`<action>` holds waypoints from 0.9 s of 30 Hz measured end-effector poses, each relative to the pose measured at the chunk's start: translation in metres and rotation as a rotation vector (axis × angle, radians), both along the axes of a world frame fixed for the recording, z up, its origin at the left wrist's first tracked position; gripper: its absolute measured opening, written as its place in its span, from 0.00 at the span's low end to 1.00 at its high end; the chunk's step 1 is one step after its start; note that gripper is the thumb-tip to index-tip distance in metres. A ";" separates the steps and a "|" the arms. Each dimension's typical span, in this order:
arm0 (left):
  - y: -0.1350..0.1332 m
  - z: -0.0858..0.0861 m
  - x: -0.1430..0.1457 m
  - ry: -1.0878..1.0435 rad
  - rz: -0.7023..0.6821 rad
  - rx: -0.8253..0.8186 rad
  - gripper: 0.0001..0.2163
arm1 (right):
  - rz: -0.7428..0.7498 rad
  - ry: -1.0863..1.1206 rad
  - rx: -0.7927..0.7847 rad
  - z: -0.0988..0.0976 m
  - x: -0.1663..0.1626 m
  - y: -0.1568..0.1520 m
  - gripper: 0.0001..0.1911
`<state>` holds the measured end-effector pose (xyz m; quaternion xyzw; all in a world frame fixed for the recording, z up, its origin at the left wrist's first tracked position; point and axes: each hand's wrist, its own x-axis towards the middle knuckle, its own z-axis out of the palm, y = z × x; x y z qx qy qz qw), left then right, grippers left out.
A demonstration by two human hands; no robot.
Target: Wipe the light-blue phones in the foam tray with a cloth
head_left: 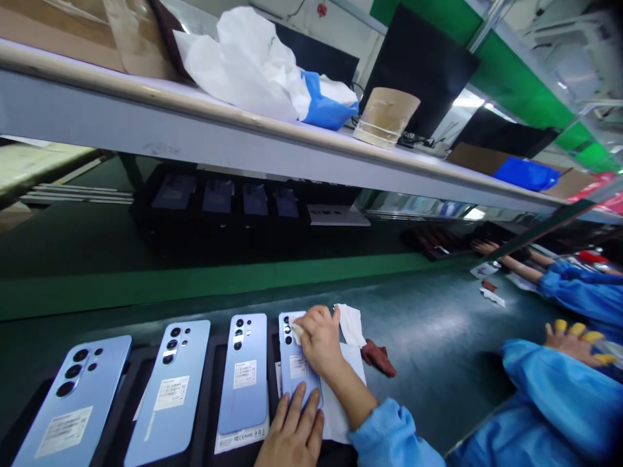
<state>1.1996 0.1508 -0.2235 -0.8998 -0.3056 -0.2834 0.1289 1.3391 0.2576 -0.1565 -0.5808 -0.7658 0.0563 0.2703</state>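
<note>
Several light-blue smartphones lie back side up in a row in a dark tray (209, 389), each with a white label. My right hand (318, 340) pinches a small white wipe (296, 329) against the camera end of the rightmost smartphone (299, 368). On that phone's lower end rests my left hand (294, 431), its fingers flat and slightly apart. Just left of it is another smartphone (243, 389), with a printed white card partly showing beneath. Further left are a third smartphone (170, 395) and one at the tray's left end (73, 402).
A white cloth (351, 324) and a reddish-brown cloth (378, 357) lie right of the tray on the green bench (428, 337). Behind, a dark tray of phones (224, 198) sits under a shelf (243, 130). At right, a co-worker's hand (574, 342) wears yellow finger cots.
</note>
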 end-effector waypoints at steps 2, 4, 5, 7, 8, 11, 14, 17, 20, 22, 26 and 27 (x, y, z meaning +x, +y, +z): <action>0.000 0.010 -0.006 0.012 -0.012 -0.020 0.13 | -0.030 0.055 -0.022 0.005 -0.004 0.021 0.10; 0.000 0.012 -0.006 0.007 -0.014 -0.003 0.13 | -0.066 0.201 -0.022 0.009 -0.004 0.037 0.09; 0.000 0.010 -0.005 -0.012 -0.005 0.019 0.11 | -0.086 0.284 -0.012 0.010 -0.001 0.041 0.09; 0.000 0.000 0.002 -0.093 0.033 0.073 0.08 | -0.134 0.431 0.018 0.011 0.012 0.041 0.06; 0.000 -0.006 0.006 -0.139 0.053 0.097 0.06 | -0.166 0.486 0.035 0.010 0.022 0.038 0.05; 0.000 -0.024 0.015 -0.202 0.096 0.130 0.05 | -0.293 0.667 0.050 0.004 0.062 0.022 0.11; -0.003 -0.025 0.011 -0.107 0.080 0.054 0.09 | -0.408 0.860 -0.045 -0.006 0.098 0.000 0.16; -0.003 -0.016 0.000 0.000 -0.012 -0.030 0.20 | -0.471 1.032 -0.143 -0.020 0.110 -0.014 0.18; 0.006 -0.012 -0.006 -0.026 -0.080 -0.016 0.28 | -0.475 1.173 -0.197 -0.033 0.108 -0.010 0.17; 0.011 -0.015 -0.007 -0.026 -0.104 0.025 0.27 | -0.449 1.241 -0.208 -0.037 0.106 -0.002 0.13; 0.016 -0.026 -0.007 0.016 -0.096 0.151 0.21 | -0.381 1.341 -0.179 -0.031 0.107 0.003 0.09; 0.016 -0.027 -0.007 0.017 -0.081 0.156 0.21 | -0.363 1.370 -0.162 -0.025 0.108 0.001 0.10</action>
